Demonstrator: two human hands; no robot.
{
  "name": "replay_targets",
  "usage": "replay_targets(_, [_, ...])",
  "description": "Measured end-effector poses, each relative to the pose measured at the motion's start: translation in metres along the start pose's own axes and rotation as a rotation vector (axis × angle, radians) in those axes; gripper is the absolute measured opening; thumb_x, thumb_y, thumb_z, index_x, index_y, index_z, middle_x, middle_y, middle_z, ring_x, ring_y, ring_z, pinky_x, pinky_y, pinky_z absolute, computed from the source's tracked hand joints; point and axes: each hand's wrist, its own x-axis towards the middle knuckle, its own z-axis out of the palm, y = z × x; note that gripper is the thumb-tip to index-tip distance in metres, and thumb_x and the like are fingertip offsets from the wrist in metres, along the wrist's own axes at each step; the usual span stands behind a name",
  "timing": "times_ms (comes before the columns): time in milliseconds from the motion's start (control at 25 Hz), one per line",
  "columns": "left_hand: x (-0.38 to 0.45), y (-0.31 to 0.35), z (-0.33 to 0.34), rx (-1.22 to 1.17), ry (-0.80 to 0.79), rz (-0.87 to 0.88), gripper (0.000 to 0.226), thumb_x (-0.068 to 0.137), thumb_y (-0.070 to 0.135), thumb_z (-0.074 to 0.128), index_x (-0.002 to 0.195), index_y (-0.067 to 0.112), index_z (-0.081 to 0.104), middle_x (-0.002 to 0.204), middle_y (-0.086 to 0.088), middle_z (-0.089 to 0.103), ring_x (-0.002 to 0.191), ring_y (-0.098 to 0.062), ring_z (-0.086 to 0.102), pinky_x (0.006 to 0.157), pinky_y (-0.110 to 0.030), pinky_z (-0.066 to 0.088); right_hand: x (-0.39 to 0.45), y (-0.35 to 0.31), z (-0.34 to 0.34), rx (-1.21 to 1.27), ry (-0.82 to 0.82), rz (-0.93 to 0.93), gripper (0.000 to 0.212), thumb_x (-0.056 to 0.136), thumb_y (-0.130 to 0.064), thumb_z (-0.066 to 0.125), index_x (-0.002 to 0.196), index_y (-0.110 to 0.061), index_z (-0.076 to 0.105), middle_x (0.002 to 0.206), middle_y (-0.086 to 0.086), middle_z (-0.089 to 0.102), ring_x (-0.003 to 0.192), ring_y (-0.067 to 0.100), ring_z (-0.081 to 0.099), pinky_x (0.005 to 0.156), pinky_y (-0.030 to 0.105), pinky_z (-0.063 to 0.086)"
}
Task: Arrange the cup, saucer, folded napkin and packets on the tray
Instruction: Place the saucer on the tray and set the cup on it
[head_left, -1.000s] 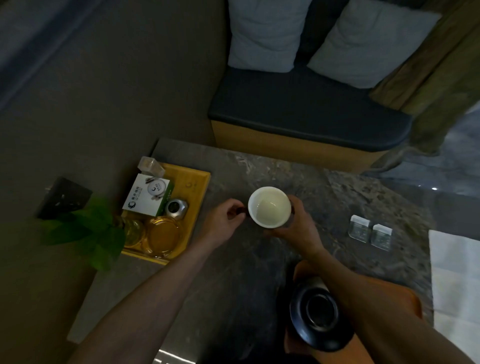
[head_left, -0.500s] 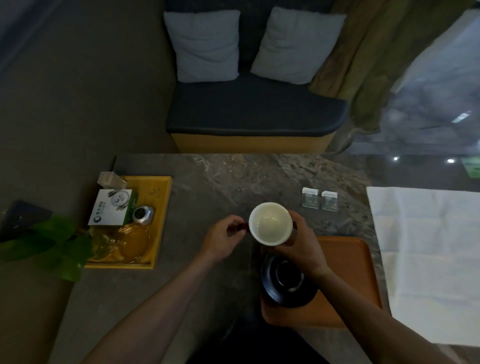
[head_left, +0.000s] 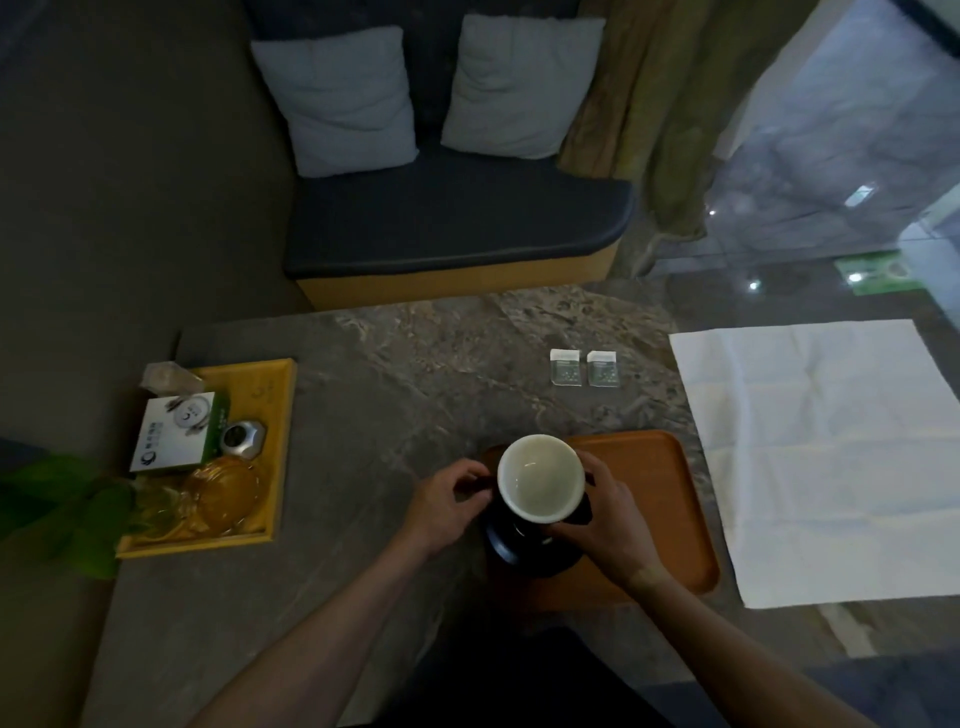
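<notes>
A cup (head_left: 540, 475), dark outside and white inside, sits over the black saucer (head_left: 524, 551) at the left end of the orange tray (head_left: 660, 493). My left hand (head_left: 447, 501) pinches the cup's handle side. My right hand (head_left: 605, 512) wraps the cup's right wall. I cannot tell whether the cup touches the saucer. Two small clear packets (head_left: 584, 368) lie side by side on the table beyond the tray. A white napkin (head_left: 826, 457) lies spread out flat to the right of the tray.
A yellow wooden tray (head_left: 270, 395) at the table's left holds a white box, a small silver pot and glassware. Green plant leaves (head_left: 62, 514) overhang the left edge. A dark cushioned bench (head_left: 452, 223) with two pillows stands behind the stone table (head_left: 415, 374).
Both hands carried the cup toward me and down over the saucer on the tray. The view has shifted, so the tray and napkin show fully.
</notes>
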Motion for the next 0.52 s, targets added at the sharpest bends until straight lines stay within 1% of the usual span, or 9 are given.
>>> replay_targets(80, [-0.005,-0.001,0.005,0.014,-0.012,-0.015,0.023,0.082,0.012,0.074,0.105,0.015,0.067,0.098,0.001,0.069,0.093,-0.013,0.064,0.084,-0.023,0.048,-0.007,0.005,0.002,-0.013,-0.003,0.002,0.094,0.047,-0.062,0.081,0.124,-0.064,0.027,0.114,-0.028,0.052,0.113,0.011,0.051,0.081,0.035,0.051])
replay_targets(160, [-0.010,-0.002,0.009,0.021,-0.022,-0.027,0.023,0.082,0.013,0.074,0.104,0.016,0.068,0.098,0.000,0.069,0.093,-0.012,0.064,0.081,-0.017,0.046,-0.014,0.010,0.002,-0.022,0.000,0.021,0.095,0.046,-0.063,0.079,0.123,-0.068,0.023,0.109,-0.033,0.048,0.109,0.008,0.049,0.078,0.030,0.046])
replay_targets(240, [-0.013,-0.003,0.012,0.027,-0.032,-0.032,0.023,0.082,0.012,0.074,0.103,0.016,0.068,0.096,0.001,0.069,0.090,-0.010,0.063,0.076,-0.008,0.043,-0.020,0.014,0.005,-0.038,-0.011,0.048,0.097,0.046,-0.063,0.078,0.124,-0.067,0.022,0.108,-0.034,0.045,0.107,0.007,0.046,0.076,0.029,0.043])
replay_targets(280, [-0.016,-0.003,0.013,0.027,-0.036,-0.036,0.022,0.082,0.012,0.073,0.103,0.016,0.068,0.096,0.002,0.069,0.090,-0.009,0.063,0.075,-0.007,0.042,-0.022,0.016,0.006,-0.042,-0.019,0.060,0.098,0.046,-0.063,0.079,0.126,-0.065,0.023,0.111,-0.033,0.045,0.108,0.007,0.046,0.077,0.029,0.043])
replay_targets(400, [-0.017,-0.004,0.014,0.039,-0.041,-0.041,0.023,0.082,0.010,0.073,0.104,0.014,0.068,0.096,0.001,0.069,0.090,-0.010,0.062,0.078,-0.014,0.044,-0.026,0.021,0.011,-0.037,-0.027,0.089,0.100,0.047,-0.062,0.080,0.132,-0.053,0.028,0.116,-0.028,0.046,0.114,0.012,0.047,0.080,0.031,0.046])
replay_targets(520, [-0.018,-0.007,0.015,0.038,-0.046,-0.050,0.023,0.082,0.009,0.073,0.104,0.013,0.068,0.096,0.001,0.068,0.090,-0.011,0.063,0.080,-0.018,0.045,-0.029,0.023,0.016,-0.035,-0.025,0.113,0.102,0.046,-0.061,0.081,0.133,-0.049,0.029,0.119,-0.021,0.052,0.115,0.014,0.047,0.080,0.031,0.046])
